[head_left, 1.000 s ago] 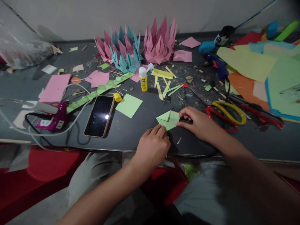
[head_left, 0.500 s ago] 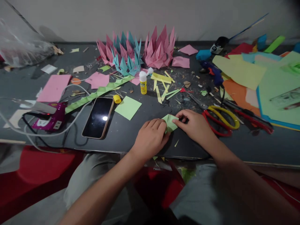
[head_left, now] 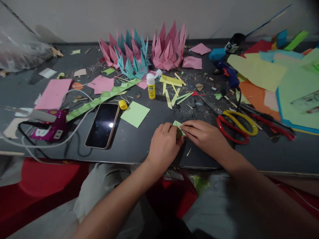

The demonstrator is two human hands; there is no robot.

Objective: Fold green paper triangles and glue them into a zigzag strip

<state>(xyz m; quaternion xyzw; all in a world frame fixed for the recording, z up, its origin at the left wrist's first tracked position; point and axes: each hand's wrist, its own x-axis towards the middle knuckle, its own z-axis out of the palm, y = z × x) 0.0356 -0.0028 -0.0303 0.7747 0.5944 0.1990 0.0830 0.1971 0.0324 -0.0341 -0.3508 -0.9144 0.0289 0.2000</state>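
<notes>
Between my hands lies a small folded piece of light green paper (head_left: pixel 177 123) on the dark table, mostly covered by fingers. My left hand (head_left: pixel 164 141) is closed on its left side, thumb against the lower edge. From the right, my right hand (head_left: pixel 203 134) presses its fingertips together on the paper's right side. A flat green paper square (head_left: pixel 135 114) rests to the left of my hands. Behind it stands an uncapped glue bottle (head_left: pixel 151 88), white on top and yellow below, with its yellow cap (head_left: pixel 123 105) nearby.
Scissors (head_left: pixel 236 126) with red and yellow handles lie right of my right hand. A phone (head_left: pixel 102 125) and a purple power adapter (head_left: pixel 51 124) with cables are at left. Pink and blue folded paper crowns (head_left: pixel 168 49) stand at the back. Paper sheets (head_left: pixel 256 73) pile up at right.
My right hand has moved left over the green paper, and its fingers now lie closer together. Less of the paper shows, with its right part folded over.
</notes>
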